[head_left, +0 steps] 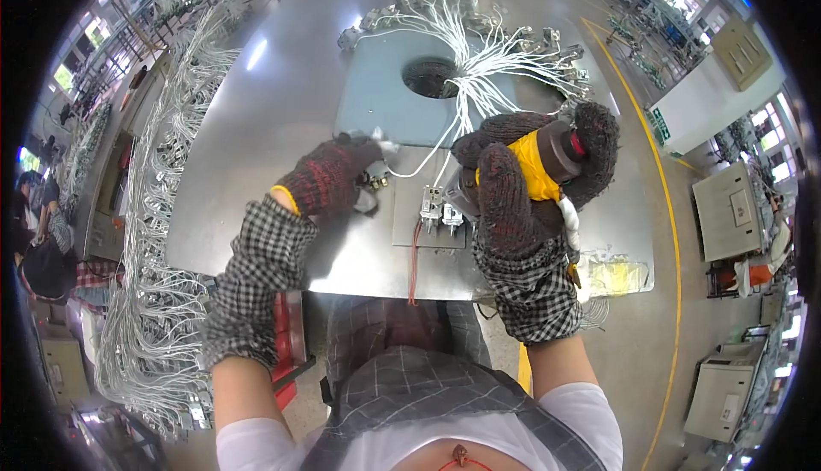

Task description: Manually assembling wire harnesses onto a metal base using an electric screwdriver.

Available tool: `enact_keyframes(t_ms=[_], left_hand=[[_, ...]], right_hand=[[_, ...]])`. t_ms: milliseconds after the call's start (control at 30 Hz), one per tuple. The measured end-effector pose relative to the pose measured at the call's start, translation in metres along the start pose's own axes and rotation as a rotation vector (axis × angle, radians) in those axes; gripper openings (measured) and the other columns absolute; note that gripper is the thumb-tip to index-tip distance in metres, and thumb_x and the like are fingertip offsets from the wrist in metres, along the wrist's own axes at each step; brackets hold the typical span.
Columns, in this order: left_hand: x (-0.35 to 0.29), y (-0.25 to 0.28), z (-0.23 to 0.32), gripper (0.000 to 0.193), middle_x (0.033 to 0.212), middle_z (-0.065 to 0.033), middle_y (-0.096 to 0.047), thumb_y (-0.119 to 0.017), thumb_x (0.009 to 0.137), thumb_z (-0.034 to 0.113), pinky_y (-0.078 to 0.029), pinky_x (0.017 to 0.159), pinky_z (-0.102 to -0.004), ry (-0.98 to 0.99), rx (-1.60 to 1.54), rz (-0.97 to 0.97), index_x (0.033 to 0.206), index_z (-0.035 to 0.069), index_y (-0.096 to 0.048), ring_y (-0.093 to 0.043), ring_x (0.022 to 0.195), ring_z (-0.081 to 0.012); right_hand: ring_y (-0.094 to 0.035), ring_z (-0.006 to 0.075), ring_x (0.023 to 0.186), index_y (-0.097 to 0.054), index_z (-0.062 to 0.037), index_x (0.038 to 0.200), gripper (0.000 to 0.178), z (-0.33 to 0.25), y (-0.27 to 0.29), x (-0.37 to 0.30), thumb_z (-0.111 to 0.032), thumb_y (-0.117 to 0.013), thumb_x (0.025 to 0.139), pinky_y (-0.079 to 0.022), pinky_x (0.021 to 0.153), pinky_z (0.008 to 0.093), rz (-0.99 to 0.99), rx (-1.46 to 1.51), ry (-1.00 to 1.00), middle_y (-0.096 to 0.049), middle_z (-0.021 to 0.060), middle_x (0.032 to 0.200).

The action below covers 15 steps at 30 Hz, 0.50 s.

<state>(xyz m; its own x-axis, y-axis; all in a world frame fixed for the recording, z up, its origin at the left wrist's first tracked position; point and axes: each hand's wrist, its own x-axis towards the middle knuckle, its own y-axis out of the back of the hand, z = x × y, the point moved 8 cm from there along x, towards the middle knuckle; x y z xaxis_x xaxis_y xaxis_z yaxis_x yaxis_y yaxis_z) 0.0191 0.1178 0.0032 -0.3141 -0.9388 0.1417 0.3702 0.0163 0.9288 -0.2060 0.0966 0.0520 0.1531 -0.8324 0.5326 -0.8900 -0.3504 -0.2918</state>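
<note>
My left hand (333, 176), in a dark red-and-black knit glove, is closed around a small metal fitting (374, 182); its fingers hide most of it. A white wire (419, 170) runs from beside those fingertips toward the bundle. My right hand (513, 206), in a dark knit glove, grips a dark power tool wrapped in yellow tape (534, 167). The tool's front end is largely covered by the glove and points toward small metal terminal parts (430, 206). These parts sit on a small flat plate (409, 230) between my hands, with red wires (415, 261) trailing to the near edge.
A bundle of white wires (479, 69) with metal ends fans over a blue-grey board (368, 86) with a round hole, on the metal table (231, 163). Many wired parts (154, 300) hang in a row at left. Yellow tape (617, 276) lies at the right corner.
</note>
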Motion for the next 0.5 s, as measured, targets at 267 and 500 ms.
enact_keyframes(t_ms=[267,500], left_hand=[[0.004,-0.012,-0.01,0.052,0.127,-0.0137,-0.07,-0.083,0.092,0.027,-0.057,0.104,-0.043,0.219,-0.847,-0.189,0.135,0.002,-0.066,-0.067,0.123,-0.0249],[-0.022,-0.061,0.021,0.04,0.123,-0.0155,-0.069,-0.068,0.104,0.019,-0.057,0.108,-0.0402,0.527,-2.333,0.102,0.135,-0.004,-0.06,-0.067,0.121,-0.0218]], right_hand=[[-0.074,0.0193,0.091,-0.041,-0.0036,0.149,0.068,-0.014,-0.005,0.002,0.0,-0.079,0.091,-0.062,0.078,0.0313,0.1,0.05,-0.005,-0.072,0.0126,0.108],[-0.071,0.0204,0.102,-0.048,-0.0082,0.144,0.051,-0.023,-0.013,0.006,-0.008,-0.074,0.1,-0.062,0.087,0.0349,-0.037,-0.095,-0.038,-0.069,0.0115,0.117]])
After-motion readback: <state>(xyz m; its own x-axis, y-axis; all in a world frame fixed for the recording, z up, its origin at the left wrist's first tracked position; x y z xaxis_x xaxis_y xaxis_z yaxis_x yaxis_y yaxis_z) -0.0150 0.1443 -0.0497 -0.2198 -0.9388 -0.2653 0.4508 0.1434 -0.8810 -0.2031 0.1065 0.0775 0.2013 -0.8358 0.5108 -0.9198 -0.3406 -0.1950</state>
